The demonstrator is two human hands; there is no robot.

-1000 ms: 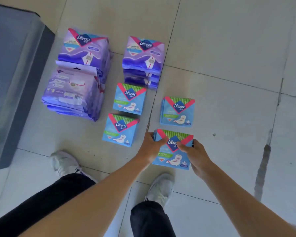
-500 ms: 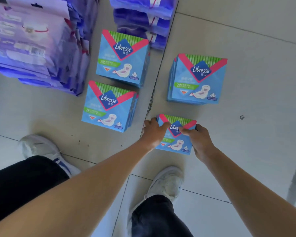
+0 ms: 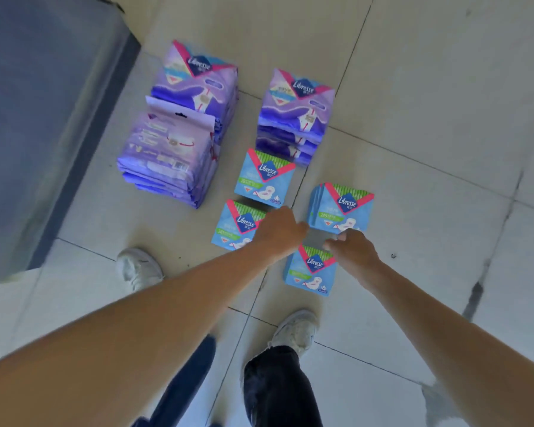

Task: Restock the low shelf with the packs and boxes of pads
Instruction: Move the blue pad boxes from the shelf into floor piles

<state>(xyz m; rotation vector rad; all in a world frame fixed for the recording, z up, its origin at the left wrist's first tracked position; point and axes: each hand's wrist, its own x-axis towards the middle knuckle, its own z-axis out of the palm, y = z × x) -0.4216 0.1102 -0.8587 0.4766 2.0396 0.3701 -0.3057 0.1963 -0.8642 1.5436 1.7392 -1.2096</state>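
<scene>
Near blue pack (image 3: 309,272) was held at both far corners 0.5 s ago; L hand (image 3: 279,231) has since been moved off to the far left. R hand (image 3: 353,252) is kept at the far-right corner. Both grips are blurred and can't be told. Pack lies on floor (image 3: 413,167), nothing yet brought to grey unit (image 3: 43,118) at left.

Four blue square cardboard pad boxes (image 3: 265,179) show their tops. Purple soft plastic pad packs (image 3: 296,110) form three stacks (packs per stack too blurred to count). Two white shoes (image 3: 139,268).
</scene>
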